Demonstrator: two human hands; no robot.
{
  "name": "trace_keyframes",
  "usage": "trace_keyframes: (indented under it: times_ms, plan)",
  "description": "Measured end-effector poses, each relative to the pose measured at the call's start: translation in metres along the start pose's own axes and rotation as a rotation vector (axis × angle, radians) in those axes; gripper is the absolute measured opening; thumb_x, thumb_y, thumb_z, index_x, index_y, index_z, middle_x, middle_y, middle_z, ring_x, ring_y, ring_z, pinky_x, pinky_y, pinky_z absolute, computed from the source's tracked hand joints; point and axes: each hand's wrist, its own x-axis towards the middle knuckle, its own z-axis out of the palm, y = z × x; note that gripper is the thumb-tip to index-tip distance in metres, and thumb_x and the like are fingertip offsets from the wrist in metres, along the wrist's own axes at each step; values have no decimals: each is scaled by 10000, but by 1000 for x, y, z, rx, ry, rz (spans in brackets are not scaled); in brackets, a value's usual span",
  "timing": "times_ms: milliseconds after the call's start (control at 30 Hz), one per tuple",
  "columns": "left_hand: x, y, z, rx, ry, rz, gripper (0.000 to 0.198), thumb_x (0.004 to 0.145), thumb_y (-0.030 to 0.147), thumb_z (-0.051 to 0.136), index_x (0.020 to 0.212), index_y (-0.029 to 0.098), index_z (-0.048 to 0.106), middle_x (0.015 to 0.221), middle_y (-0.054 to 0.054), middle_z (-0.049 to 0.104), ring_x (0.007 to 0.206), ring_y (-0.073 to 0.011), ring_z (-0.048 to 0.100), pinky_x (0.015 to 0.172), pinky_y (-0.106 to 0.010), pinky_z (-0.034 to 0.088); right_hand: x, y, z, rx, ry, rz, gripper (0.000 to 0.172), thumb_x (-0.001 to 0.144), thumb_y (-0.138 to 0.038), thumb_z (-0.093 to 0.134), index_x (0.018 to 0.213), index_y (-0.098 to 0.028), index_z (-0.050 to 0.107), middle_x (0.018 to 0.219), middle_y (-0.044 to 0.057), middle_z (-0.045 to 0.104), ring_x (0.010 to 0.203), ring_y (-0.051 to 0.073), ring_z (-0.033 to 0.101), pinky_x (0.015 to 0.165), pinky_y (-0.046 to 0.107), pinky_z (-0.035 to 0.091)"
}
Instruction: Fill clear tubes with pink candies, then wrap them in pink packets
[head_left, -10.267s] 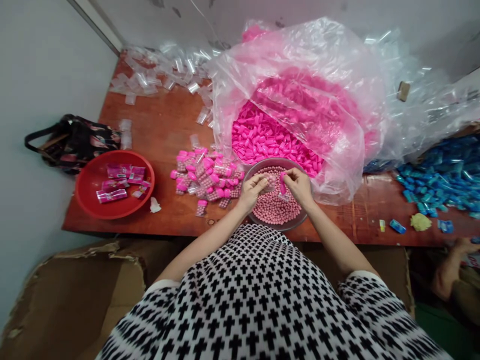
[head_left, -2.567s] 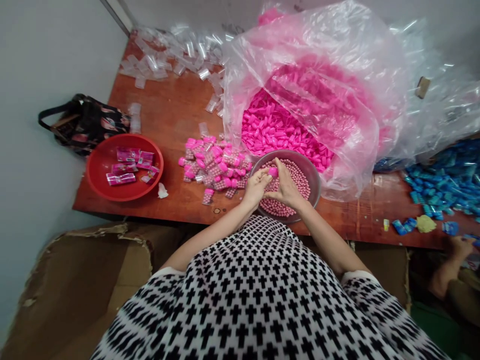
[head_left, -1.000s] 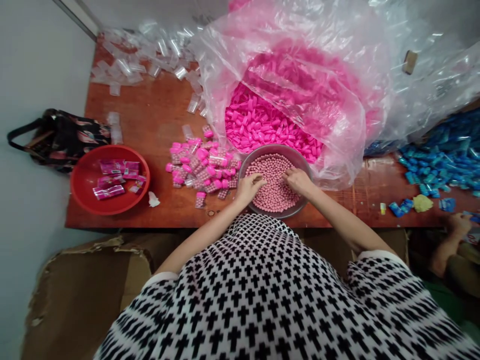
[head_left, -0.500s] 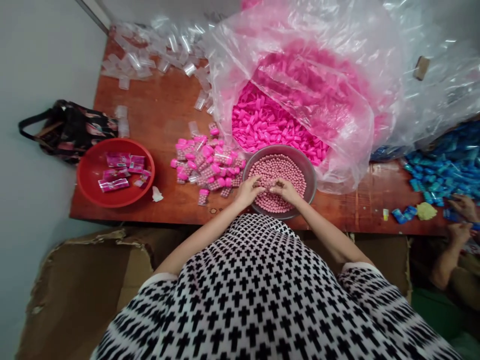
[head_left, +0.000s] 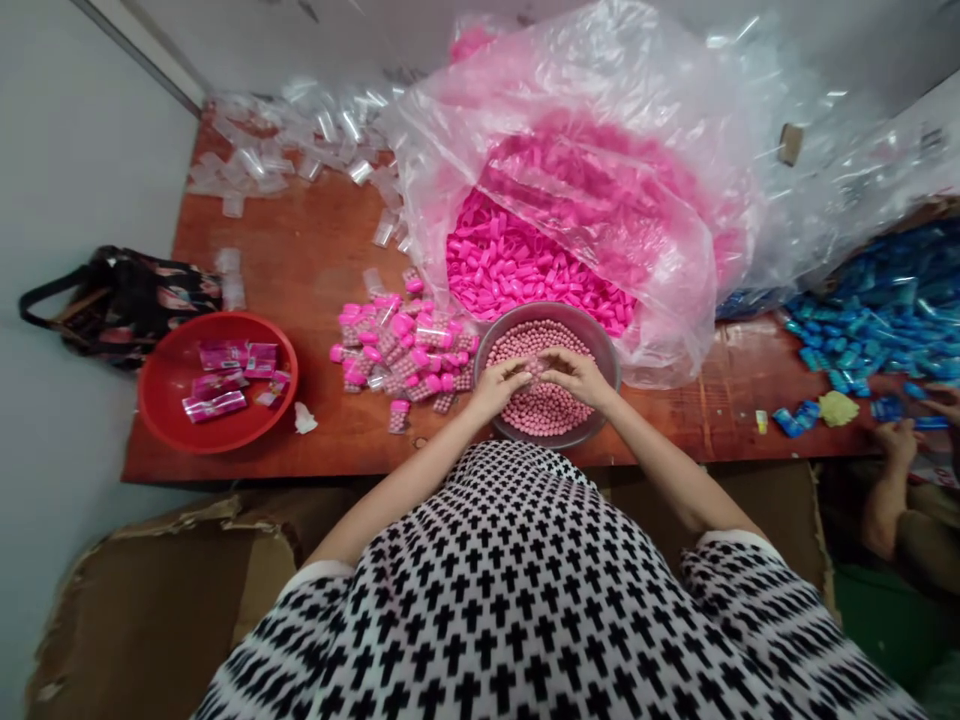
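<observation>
My left hand (head_left: pixel 498 386) and my right hand (head_left: pixel 574 374) meet fingertip to fingertip over a grey bowl (head_left: pixel 600 340) full of small pink balls (head_left: pixel 544 408). Both hands have their fingers pinched together, and what they pinch is too small to make out. Just left of the bowl lies a heap of small clear containers with pink caps (head_left: pixel 401 350). Behind the bowl, a big clear plastic bag (head_left: pixel 600 130) gapes open over a mass of loose pink caps (head_left: pixel 517 265).
A red bowl (head_left: pixel 172 420) with pink packets sits at the left of the wooden table (head_left: pixel 315 250), a dark handbag (head_left: pixel 124 300) beside it. Empty clear containers (head_left: pixel 285 150) lie at the back left. Blue pieces (head_left: pixel 870 340) and another person's hand (head_left: pixel 896 440) are at the right. A cardboard box (head_left: pixel 157 590) stands below.
My hands were apart in the bowl a second ago, then came together over the balls. They stay joined and have risen slightly toward the bowl's middle.
</observation>
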Motion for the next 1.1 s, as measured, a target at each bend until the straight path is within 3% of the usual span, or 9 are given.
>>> trace_keyframes:
  times_ms: [67, 133, 233, 367, 467, 633, 900, 1033, 1100]
  plan:
    - [-1, 0, -1, -64, 15, -28, 434, 658, 370, 728, 1024, 143, 675, 1029, -93, 699, 906, -211, 655, 829, -391, 534, 4, -1, -6, -125, -13, 29, 374, 856, -405, 539, 1165, -194, 539, 1005, 58, 673, 898, 172, 654, 803, 336, 536]
    - [-1, 0, -1, -140, 33, -74, 437, 630, 393, 749, 977, 142, 666, 979, -79, 703, 858, -197, 661, 815, -391, 543, 10, -1, -12, -466, -66, 118, 328, 926, -344, 422, 1188, -176, 528, 1035, 77, 676, 911, 164, 655, 812, 314, 524]
    - [-2, 1, -1, -225, 41, -133, 433, 613, 433, 757, 917, 149, 637, 913, -50, 705, 798, -176, 664, 786, -381, 555, 16, 5, -8, -884, -187, 254, 237, 916, -227, 440, 1040, -134, 618, 1050, 132, 681, 978, 197, 638, 881, 320, 477]
    - [-2, 0, -6, -124, 51, -92, 403, 655, 435, 721, 930, 155, 628, 823, -29, 702, 746, -172, 662, 754, -366, 558, 16, 22, 19, -970, -339, 303, 228, 872, -87, 431, 924, -66, 651, 1011, 222, 679, 974, 231, 639, 872, 317, 461]
    - [0, -1, -15, 181, 81, 17, 327, 738, 368, 644, 1002, 176, 654, 951, -53, 710, 873, -201, 659, 830, -379, 529, 16, 32, 26, -967, -379, 291, 241, 872, -75, 421, 908, -68, 659, 970, 213, 690, 921, 223, 653, 830, 304, 467]
    - [6, -4, -19, 561, 26, 116, 234, 795, 228, 583, 1007, 185, 671, 1064, -73, 695, 1013, -215, 625, 943, -394, 457, 18, 25, 2, -856, -216, 201, 247, 915, -168, 436, 1016, -149, 661, 999, 107, 705, 926, 173, 646, 829, 283, 467]
    - [24, -4, -1, 507, -35, 164, 224, 788, 193, 598, 998, 182, 674, 1014, -65, 707, 961, -197, 642, 892, -353, 483, 24, 2, -15, -496, 115, -108, 248, 880, -316, 543, 1084, -240, 664, 1040, 49, 715, 948, 181, 653, 865, 308, 486]
    - [28, 4, -3, 441, -12, 148, 225, 796, 239, 598, 1002, 191, 672, 1016, -48, 712, 960, -191, 647, 896, -341, 481, 74, 12, -71, -890, 288, 16, 283, 908, -222, 454, 1125, -165, 626, 1077, 112, 683, 993, 230, 602, 869, 354, 454]
    - [27, 7, -4, 405, 10, 118, 240, 799, 269, 596, 1011, 187, 670, 1016, -45, 714, 952, -192, 652, 885, -337, 487, 101, 19, -99, -1188, 197, 32, 319, 898, -130, 390, 1141, -117, 596, 1118, 157, 649, 1023, 261, 548, 870, 381, 420]
